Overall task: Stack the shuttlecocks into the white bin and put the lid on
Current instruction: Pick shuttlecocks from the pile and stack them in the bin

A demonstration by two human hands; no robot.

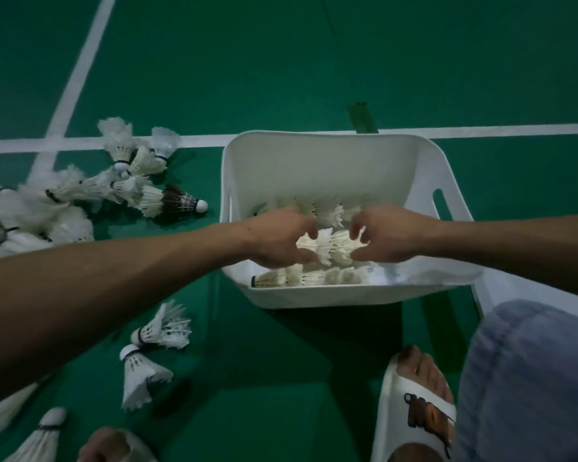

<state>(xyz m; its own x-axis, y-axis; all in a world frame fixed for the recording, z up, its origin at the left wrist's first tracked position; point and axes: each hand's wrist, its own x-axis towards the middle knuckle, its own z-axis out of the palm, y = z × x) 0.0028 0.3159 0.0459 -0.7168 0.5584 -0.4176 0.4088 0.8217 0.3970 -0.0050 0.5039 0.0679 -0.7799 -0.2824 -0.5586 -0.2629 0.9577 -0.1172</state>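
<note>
The white bin stands on the green court floor, open at the top. Rows of nested shuttlecocks lie inside it, one row along the near wall and one farther back. Over the bin both hands hold a short stack of nested shuttlecocks sideways. My left hand grips its left end and my right hand pinches its right end. No lid can be made out with certainty.
A pile of loose shuttlecocks lies left of the bin, one with dark feathers. More shuttlecocks lie near the front left. My foot in a white slipper and my knee in blue cloth are at the lower right. White court lines cross the floor.
</note>
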